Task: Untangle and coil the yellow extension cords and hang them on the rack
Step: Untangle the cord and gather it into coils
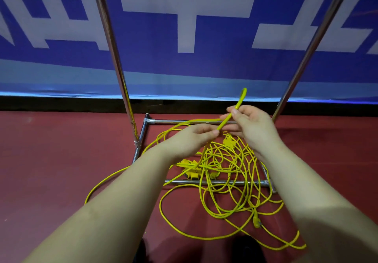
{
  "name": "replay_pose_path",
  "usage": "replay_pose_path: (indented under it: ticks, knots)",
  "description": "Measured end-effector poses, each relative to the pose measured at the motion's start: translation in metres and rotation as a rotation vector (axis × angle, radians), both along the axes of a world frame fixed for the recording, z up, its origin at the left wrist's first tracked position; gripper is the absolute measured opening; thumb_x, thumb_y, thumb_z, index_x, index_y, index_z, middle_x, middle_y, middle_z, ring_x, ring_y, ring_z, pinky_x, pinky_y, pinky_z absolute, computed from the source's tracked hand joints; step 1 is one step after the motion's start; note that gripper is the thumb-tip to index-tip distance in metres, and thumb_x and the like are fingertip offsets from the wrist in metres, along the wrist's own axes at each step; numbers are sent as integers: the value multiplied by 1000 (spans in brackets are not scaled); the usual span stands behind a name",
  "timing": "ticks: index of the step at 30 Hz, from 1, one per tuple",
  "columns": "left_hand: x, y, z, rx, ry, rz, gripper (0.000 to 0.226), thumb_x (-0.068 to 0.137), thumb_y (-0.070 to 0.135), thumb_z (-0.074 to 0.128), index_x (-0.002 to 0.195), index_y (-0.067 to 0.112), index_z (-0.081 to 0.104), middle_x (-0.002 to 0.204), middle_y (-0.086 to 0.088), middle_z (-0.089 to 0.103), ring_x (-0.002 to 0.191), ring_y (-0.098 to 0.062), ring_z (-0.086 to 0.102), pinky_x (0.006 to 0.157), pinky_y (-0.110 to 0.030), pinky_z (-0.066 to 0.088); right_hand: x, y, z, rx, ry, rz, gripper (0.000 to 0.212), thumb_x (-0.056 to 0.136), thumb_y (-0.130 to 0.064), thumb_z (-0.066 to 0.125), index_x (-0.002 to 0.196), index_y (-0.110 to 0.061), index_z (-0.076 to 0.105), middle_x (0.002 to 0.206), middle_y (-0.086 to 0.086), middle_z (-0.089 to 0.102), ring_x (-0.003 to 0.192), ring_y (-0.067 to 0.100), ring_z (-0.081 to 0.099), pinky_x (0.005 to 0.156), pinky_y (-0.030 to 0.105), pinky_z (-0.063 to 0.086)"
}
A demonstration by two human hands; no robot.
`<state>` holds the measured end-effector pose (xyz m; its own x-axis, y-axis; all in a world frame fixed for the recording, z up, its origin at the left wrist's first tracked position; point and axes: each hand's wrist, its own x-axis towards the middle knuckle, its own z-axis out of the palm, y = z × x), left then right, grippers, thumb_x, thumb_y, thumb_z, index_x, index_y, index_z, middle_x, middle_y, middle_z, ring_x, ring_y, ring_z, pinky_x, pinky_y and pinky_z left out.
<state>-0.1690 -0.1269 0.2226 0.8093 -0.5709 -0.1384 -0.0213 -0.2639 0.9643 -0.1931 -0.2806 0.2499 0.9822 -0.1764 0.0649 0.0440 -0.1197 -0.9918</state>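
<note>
A tangle of yellow extension cords (229, 172) lies on the red floor, spread over the base of a metal rack (184, 181). Yellow socket blocks (189, 165) sit in the pile, and a yellow plug (256, 221) lies at the near right. My left hand (190, 138) pinches a doubled strand of cord between thumb and fingers. My right hand (251, 125) grips the same strand a little higher, and its folded end (243, 94) sticks up above my fingers. Both hands hover above the pile.
Two slanted chrome rack poles (114, 58) (311, 46) rise left and right of my hands. A blue and white banner (184, 27) covers the wall behind. One cord loop (106, 179) trails out on the floor to the left. My dark shoes (245, 248) show at the bottom edge.
</note>
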Motion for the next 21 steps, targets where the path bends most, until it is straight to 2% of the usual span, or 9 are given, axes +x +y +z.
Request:
replay_pose_path:
  ticks: [3,5,6,8,11,13,17,19,21]
  knots:
    - [4,-4,-6,75,-158,47,17,95,24,53,109,18,62,107,-14,67,95,-22,58,95,-43,45,2,-3,14,157,-36,-55,17,99,-19,42,86,-18,54,83,-5,68,59,4,67,60,17,54]
    - [6,-7,-6,23,-160,98,13,98,16,49,97,20,61,93,-7,68,92,-23,60,93,-42,47,4,-5,18,221,-47,-38,14,98,-22,44,92,-17,55,89,-3,68,68,5,69,67,20,55]
    - [7,-8,-5,-21,-129,118,17,98,13,46,94,21,60,86,-2,65,86,-20,60,87,-39,50,4,-4,17,214,-30,-9,14,97,-23,46,102,-15,56,95,-1,68,75,5,68,71,21,54]
    - [11,-9,-1,-114,-72,148,19,99,10,44,93,21,59,77,1,61,72,-12,59,73,-30,51,5,-3,3,86,53,61,34,92,-22,54,125,-12,51,111,1,63,84,1,65,80,21,49]
    - [21,-7,6,-219,-52,210,16,98,11,46,95,18,60,71,0,60,60,-6,61,62,-25,52,6,-4,-32,-260,261,324,62,80,-25,71,136,-15,44,132,-2,53,109,2,57,101,27,42]
    - [26,-6,11,-275,-3,220,15,98,13,46,96,17,60,70,0,60,59,-7,62,57,-25,51,6,1,-48,-420,317,450,58,80,-26,71,132,-16,47,132,-7,52,118,6,51,107,28,36]
    - [37,-1,14,-447,135,277,15,98,15,46,106,13,59,77,3,68,66,-7,67,59,-26,55,13,8,-47,-454,214,341,14,91,-12,57,104,-13,61,101,1,66,93,11,59,84,22,43]
    - [42,-1,12,-535,181,292,17,99,15,43,109,15,57,92,0,69,77,-9,68,67,-24,56,20,8,-39,-410,131,264,12,93,-12,53,89,-20,60,85,-1,69,81,12,60,77,25,45]
    - [44,-2,6,-492,194,241,23,99,15,42,119,14,53,104,-3,67,83,-9,68,74,-22,54,25,7,-26,-219,75,179,17,95,-11,48,88,-22,59,76,-4,67,67,8,64,68,23,51]
